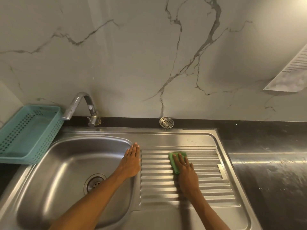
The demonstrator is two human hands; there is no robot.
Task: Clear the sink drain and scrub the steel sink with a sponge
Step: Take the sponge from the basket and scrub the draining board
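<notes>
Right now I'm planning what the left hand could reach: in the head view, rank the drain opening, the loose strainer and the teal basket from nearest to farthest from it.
From the left hand on the basin's right rim:
1. Drain opening, in the basin, below-left.
2. Loose strainer, on the back ledge, up-right.
3. Teal basket, far left of the sink.

i see my right hand [186,173] pressing flat on a green rectangular sponge [176,159] on the ribbed steel draining board [207,185]. my left hand [132,161] lies flat on the rim of the steel sink bowl [66,163], at nine o'clock from the sponge. a round steel drain strainer [166,122] sits at twelve o'clock, a teal perforated plastic basket [25,136] at ten.
</notes>
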